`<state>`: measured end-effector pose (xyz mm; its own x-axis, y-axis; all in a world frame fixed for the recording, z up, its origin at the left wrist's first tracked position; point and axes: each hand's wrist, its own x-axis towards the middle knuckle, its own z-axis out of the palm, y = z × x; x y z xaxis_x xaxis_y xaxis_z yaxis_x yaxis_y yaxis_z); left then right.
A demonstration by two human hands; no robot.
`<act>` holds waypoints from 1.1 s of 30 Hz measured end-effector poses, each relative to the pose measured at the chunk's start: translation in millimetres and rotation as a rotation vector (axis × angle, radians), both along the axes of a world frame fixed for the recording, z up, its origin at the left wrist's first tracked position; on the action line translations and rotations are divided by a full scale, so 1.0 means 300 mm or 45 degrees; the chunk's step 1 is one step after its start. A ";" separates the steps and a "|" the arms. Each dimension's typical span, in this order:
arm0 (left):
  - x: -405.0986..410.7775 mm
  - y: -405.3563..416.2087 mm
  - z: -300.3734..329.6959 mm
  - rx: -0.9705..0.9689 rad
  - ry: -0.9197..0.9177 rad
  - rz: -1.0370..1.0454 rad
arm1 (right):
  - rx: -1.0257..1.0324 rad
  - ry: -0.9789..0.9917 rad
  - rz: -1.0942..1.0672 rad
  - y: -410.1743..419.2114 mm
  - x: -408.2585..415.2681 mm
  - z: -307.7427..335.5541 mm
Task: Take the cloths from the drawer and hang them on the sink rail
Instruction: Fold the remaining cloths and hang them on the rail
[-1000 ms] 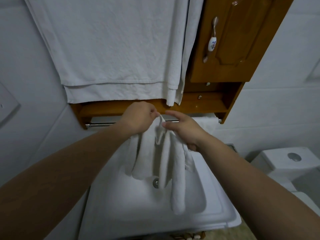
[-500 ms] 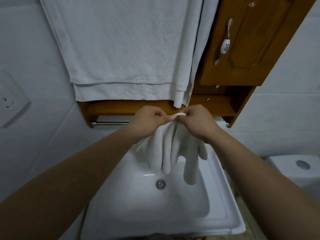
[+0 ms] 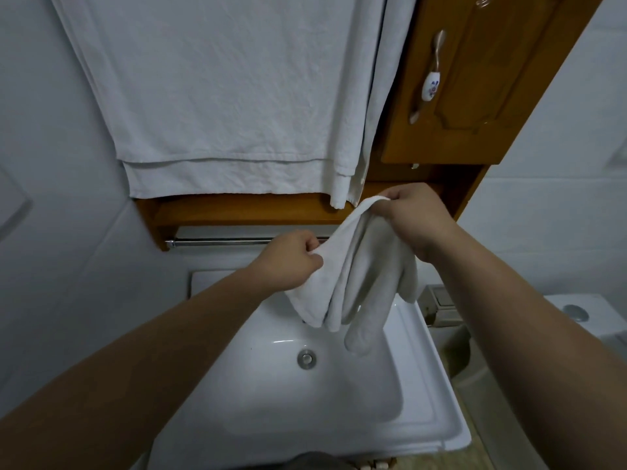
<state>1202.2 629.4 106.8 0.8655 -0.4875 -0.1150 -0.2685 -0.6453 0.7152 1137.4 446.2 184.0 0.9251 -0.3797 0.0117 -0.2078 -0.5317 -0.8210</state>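
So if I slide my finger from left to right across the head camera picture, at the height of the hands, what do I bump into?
Bare wall → metal rail → left hand → white cloth → right hand → toilet tank.

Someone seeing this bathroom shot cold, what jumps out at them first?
Probably the two bare hands mid-frame: the left hand and right hand pull a small white cloth apart above the white sink. Next, the big white towel hanging across the top, and the chrome rail under the wooden cabinet.
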 end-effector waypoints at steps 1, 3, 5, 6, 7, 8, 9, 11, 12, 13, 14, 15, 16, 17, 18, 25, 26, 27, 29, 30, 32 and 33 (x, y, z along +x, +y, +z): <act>0.003 0.002 -0.010 0.002 0.031 0.032 | 0.045 -0.011 -0.019 -0.007 -0.001 0.007; 0.008 0.012 -0.034 0.040 0.059 0.028 | 0.109 -0.029 -0.075 -0.029 0.001 0.013; 0.011 0.022 -0.051 0.068 0.064 0.009 | 0.162 -0.015 -0.130 -0.054 0.003 0.008; 0.013 0.026 -0.054 0.069 0.059 0.012 | 0.190 -0.001 -0.158 -0.066 0.005 0.001; 0.016 0.027 -0.056 0.069 0.043 0.022 | 0.230 0.011 -0.187 -0.076 0.007 -0.006; 0.019 0.028 -0.055 0.068 0.020 0.037 | 0.286 0.026 -0.219 -0.084 0.006 -0.016; 0.021 0.025 -0.053 0.066 -0.008 0.055 | 0.355 0.048 -0.254 -0.089 0.006 -0.027; 0.020 0.021 -0.046 0.024 -0.050 0.063 | 0.483 0.113 -0.308 -0.092 0.005 -0.057; 0.018 0.020 -0.042 -0.005 -0.061 0.046 | 0.547 0.144 -0.321 -0.089 0.006 -0.074; 0.014 0.017 -0.036 -0.027 -0.073 0.017 | 0.611 0.157 -0.331 -0.085 0.006 -0.089; 0.010 0.012 -0.032 -0.042 -0.094 -0.016 | 0.679 0.153 -0.349 -0.082 0.010 -0.103; 0.004 0.005 -0.027 -0.050 -0.118 -0.048 | 0.746 0.151 -0.358 -0.077 0.012 -0.111; -0.002 -0.005 -0.024 -0.062 -0.146 -0.069 | 0.816 0.155 -0.356 -0.072 0.013 -0.118; -0.008 -0.017 -0.021 -0.091 -0.164 -0.072 | 0.889 0.169 -0.336 -0.064 0.010 -0.118; -0.014 -0.028 -0.015 -0.141 -0.164 -0.058 | 0.960 0.179 -0.305 -0.055 0.008 -0.120; -0.028 -0.089 0.025 -0.496 0.033 -0.008 | 1.403 0.176 -0.177 0.018 0.006 -0.134; -0.024 -0.088 0.026 -0.513 0.068 0.015 | 1.460 0.162 -0.169 0.017 0.005 -0.136; -0.021 -0.085 0.029 -0.516 0.112 0.040 | 1.488 0.155 -0.160 0.016 0.002 -0.136; -0.020 -0.074 0.034 -0.544 0.291 0.003 | 1.500 0.162 -0.106 0.009 -0.006 -0.141; -0.022 -0.067 0.037 -0.582 0.422 -0.061 | 1.482 0.176 -0.068 0.006 -0.010 -0.143; -0.025 -0.053 0.046 -0.617 0.623 -0.153 | 1.428 0.217 0.025 0.005 -0.018 -0.145; -0.021 -0.046 0.047 -0.615 0.655 -0.176 | 1.388 0.235 0.067 0.004 -0.021 -0.144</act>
